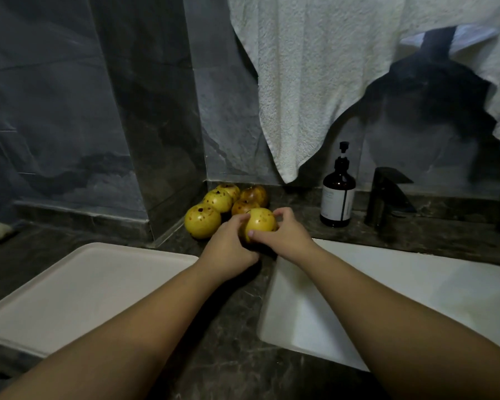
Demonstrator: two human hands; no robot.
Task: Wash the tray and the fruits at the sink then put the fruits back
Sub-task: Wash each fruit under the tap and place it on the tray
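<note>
Head view, the only view. Both hands meet on a single yellow fruit [261, 223] at the back of the dark stone counter [234, 327], between the tray [78, 287] on the left and the white sink [393, 290] on the right. The left hand [231, 249] cups the fruit from the left and below, fingers curled round it; the right hand [286, 235] wraps it from the right, thumb pressed on the near face and fingers curled over the top. Whether the fruit is lifted or resting on the counter cannot be told. Five more spotted fruits [214, 206] lie bunched in the corner just behind, touching one another, two of them browner. The tray sits flat and bare beside the sink, its near-left corner at the counter's front. A brown pump bottle [337, 197] and a dark faucet [387, 197] stand behind the sink, and a white towel [315, 82] hangs above. Judged stage: a fruit is either about to go to the sink or has just been set back; no water is seen running. Risks: a wet, round fruit may slip from the two-handed hold and drop into the sink, bruising; lifting it may nudge the neighbouring fruits so they roll along the counter; the tray could tip off the front if bumped by a forearm.
</note>
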